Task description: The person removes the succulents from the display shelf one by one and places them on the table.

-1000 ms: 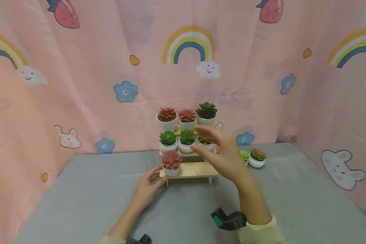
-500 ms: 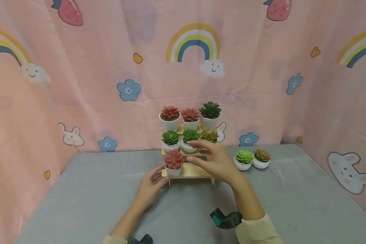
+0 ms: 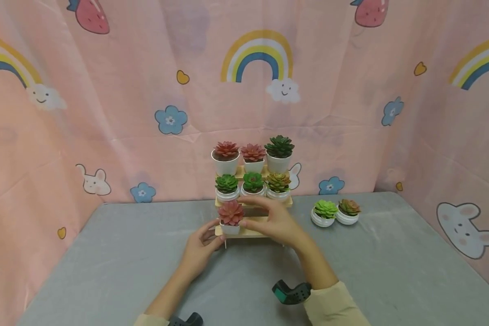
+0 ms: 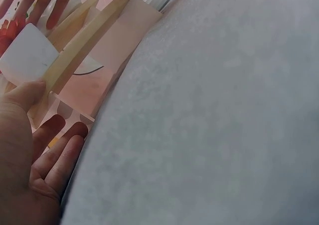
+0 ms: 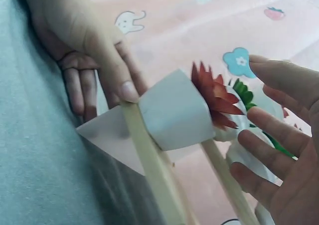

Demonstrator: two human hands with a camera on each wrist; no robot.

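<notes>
A three-tier wooden plant stand (image 3: 250,233) bears several potted succulents. At the left end of its lowest shelf sits a pink-red succulent (image 3: 231,213) in a square white pot (image 5: 175,112). My left hand (image 3: 197,251) grips that shelf's left end, thumb at the board's edge and fingers lower down beside the stand's side leg. My right hand (image 3: 280,222) hovers over the lowest shelf, just right of the pink-red succulent, thumb and fingers spread apart. In the right wrist view nothing lies in its grasp, and a space separates its fingers (image 5: 271,130) from the pot.
Two more succulents, one bright green (image 3: 325,209) and one brownish-orange (image 3: 349,207), stand in white pots on the grey tabletop (image 3: 391,262), right of the stand. The middle shelf holds three plants, the top shelf three. A pink printed curtain (image 3: 138,149) hangs behind.
My right hand has come down and leftward from in front of the middle shelf to beside the pink-red succulent. My left hand keeps its place at the shelf's end.
</notes>
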